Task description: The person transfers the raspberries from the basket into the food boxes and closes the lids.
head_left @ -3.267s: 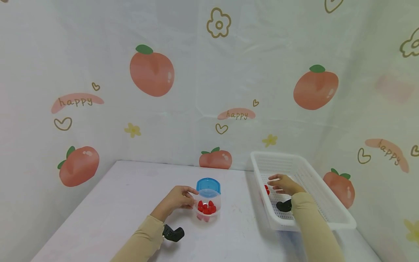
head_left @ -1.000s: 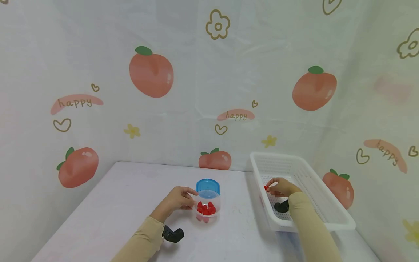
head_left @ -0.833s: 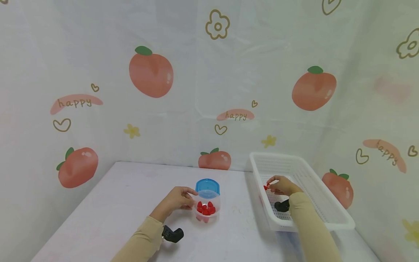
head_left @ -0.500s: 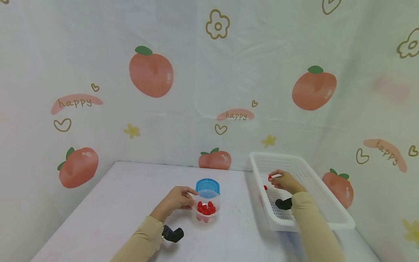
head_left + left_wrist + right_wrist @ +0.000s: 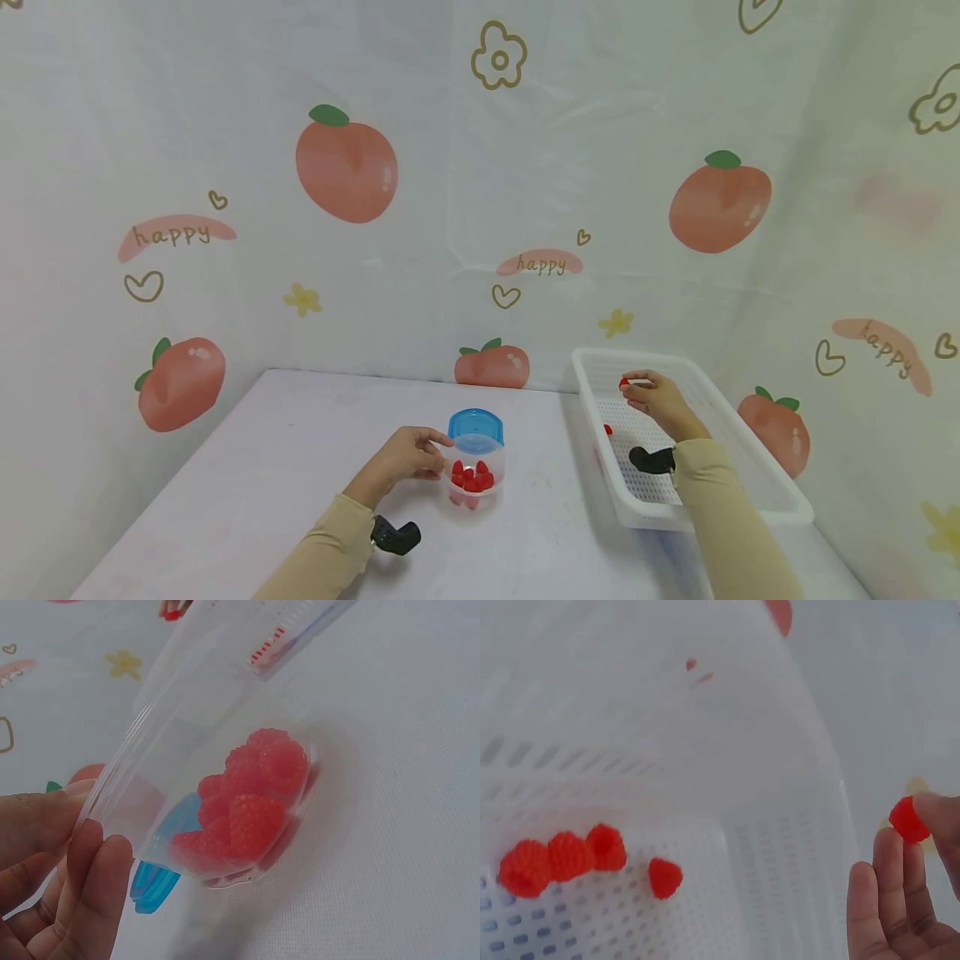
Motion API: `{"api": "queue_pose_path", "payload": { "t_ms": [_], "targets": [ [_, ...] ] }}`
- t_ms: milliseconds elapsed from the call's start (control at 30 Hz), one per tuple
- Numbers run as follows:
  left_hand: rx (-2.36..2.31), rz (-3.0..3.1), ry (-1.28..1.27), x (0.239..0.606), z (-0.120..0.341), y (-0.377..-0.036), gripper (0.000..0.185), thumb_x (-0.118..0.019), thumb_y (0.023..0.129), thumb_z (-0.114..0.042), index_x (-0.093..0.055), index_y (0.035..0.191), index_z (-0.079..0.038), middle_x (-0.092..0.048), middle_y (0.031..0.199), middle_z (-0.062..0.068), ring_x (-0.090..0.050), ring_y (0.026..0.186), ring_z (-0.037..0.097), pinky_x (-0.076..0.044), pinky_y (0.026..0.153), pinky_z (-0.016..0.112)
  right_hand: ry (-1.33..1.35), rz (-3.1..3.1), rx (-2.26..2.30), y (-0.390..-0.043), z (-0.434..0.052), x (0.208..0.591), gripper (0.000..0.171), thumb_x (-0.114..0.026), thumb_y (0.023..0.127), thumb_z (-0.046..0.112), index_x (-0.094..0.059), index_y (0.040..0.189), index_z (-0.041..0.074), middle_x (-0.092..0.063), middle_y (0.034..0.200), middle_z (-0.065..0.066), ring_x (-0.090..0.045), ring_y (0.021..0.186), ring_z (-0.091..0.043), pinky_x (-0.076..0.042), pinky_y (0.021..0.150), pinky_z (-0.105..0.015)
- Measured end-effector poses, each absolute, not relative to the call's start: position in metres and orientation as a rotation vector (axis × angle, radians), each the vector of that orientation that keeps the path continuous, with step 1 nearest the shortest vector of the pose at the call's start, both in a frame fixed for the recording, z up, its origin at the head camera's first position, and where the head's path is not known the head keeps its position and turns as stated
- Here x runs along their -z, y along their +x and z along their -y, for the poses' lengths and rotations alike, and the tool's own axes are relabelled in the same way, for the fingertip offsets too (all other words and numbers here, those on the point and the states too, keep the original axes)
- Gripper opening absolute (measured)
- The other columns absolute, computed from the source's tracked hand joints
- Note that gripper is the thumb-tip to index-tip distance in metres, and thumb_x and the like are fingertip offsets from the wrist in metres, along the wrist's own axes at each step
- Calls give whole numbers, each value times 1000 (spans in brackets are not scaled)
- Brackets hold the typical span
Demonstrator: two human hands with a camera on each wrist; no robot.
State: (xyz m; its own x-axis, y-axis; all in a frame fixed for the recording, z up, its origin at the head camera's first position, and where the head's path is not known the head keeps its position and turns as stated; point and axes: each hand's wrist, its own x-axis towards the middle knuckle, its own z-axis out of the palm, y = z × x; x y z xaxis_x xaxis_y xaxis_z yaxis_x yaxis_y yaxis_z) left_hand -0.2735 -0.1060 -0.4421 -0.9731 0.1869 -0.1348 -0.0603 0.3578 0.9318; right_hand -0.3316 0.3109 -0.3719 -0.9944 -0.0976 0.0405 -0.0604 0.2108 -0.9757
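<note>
At the table's middle, my left hand (image 5: 405, 457) pinches the rim of a clear plastic container (image 5: 161, 750) between thumb and fingers. Several red raspberries (image 5: 255, 825) lie in the bottom of this tilted container. Just behind it is a blue lid (image 5: 476, 423). My right hand (image 5: 663, 404) pinches one raspberry (image 5: 907, 820) between thumb and fingertips, raised over the far part of a white perforated basket (image 5: 607, 371). On the basket floor, several more raspberries (image 5: 570, 856) show in the right wrist view; three sit in a row and one lies apart.
The basket's long walls rise around the right forearm, with its left rim between the right hand and the container. Black wrist cameras (image 5: 397, 536) hang under both wrists. Behind the white table (image 5: 315, 433) stands a fruit-patterned backdrop (image 5: 420, 283).
My right hand reached down to the raspberries by the basket's left wall, took hold of one and lifted it up and away toward the back. My left hand and the container stay put.
</note>
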Motion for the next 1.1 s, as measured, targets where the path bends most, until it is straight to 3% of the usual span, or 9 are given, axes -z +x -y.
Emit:
{"api": "queue_pose_path", "payload": {
  "t_ms": [200, 633, 1100],
  "targets": [
    [-1668, -2397, 109, 442, 106, -274, 33, -74, 82, -7, -66, 113, -2, -62, 82, 9, -64, 68, 18, -60, 69, 32, -175, -2370, 2089, -327, -299, 360, 31, -58, 95, 2, -47, 122, -7, -60, 91, 8, -62, 83, 1, -54, 82, -16],
    [-1668, -2408, 105, 441, 107, -273, 31, -73, 83, -7, -67, 113, -3, -62, 82, 9, -64, 68, 17, -60, 70, 32, -265, -2282, 2321, -309, -262, 337, 15, -59, 93, 1, -58, 107, 6, -59, 91, 5, -63, 84, -3, -54, 83, -15],
    [-1651, -2422, 103, 441, 106, -273, 31, -74, 82, -7, -68, 112, -5, -63, 83, 8, -64, 68, 17, -60, 69, 32, -263, -2411, 2291, -296, -220, 342, 21, -64, 91, 4, -58, 111, 3, -57, 95, 6, -62, 86, -3, -53, 81, -14]
  ]
}}
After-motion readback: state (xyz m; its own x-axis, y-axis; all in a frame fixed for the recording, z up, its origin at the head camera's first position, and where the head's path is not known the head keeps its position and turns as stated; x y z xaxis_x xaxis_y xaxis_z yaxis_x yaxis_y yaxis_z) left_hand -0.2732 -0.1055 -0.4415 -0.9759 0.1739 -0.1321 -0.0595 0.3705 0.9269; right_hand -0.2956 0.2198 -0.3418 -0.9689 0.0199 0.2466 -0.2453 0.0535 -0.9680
